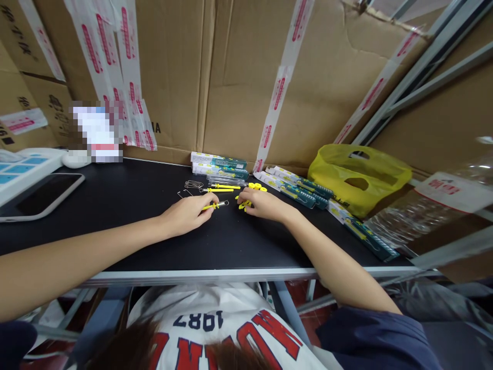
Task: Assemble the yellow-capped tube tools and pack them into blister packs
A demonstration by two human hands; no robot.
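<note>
Nearest is the person's white shirt (200,303) with dark and red lettering, just short of the pale front edge of the black surface (215,246). Over the middle of that surface, the left hand (192,211) has its grip closed on a slim yellow tool (221,204), whose silver end and small ring stick out toward the right hand (265,204). That second grip is partly curled, fingers bent down over a cluster of small yellow pieces (244,205); whether it has hold of one, I cannot tell. At far right of the surface lies a long printed box (364,231), with a clear plastic bottle (404,216) near it. Over at left lies a phone (42,195), beside a white case with blue panels (31,167). Just beyond the hands are yellow rods (223,190), bent wire hooks (193,184) to their left and clear tubes (227,181) behind them. Farther back sit stacked printed boxes (219,164), more slanted boxes (292,187) to their right, and a yellow plastic bag (370,177). Behind everything stands brown cardboard (173,77), crossed by strips of red-printed tape (280,85).
</note>
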